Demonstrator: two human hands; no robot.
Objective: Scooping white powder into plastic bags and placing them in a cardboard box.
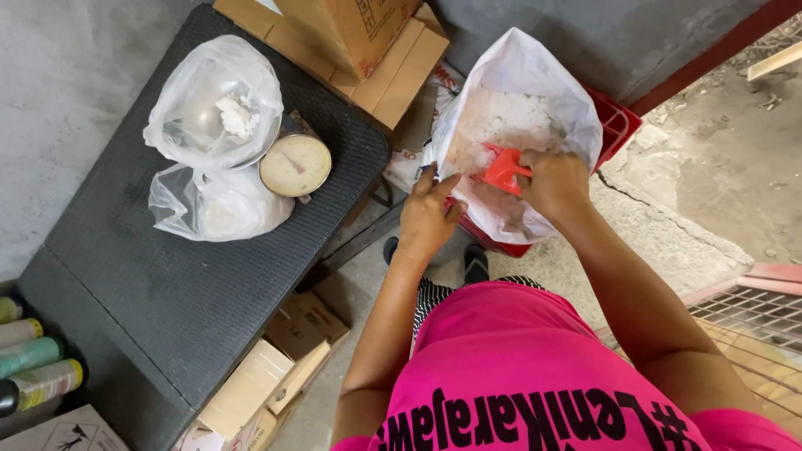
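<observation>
Right hand fingers wrapped tight around the handle of a red plastic scoop, its blade dug into coarse white grains. Left hand fingers narrow, nearly straight, pinching the crinkled near rim of the big white sack, thumb on the outside. Both forearms reach forward and down from a pink shirt, elbows bent. The sack stands open on a red crate, hard against a grey wall, with rough concrete floor to its right. To the left, well apart, a dark ribbed tabletop carries a round dial scale topped by a thin clear bag holding a small white heap; another filled bag sits just beside it. Cardboard boxes crowd the tabletop's far edge.
</observation>
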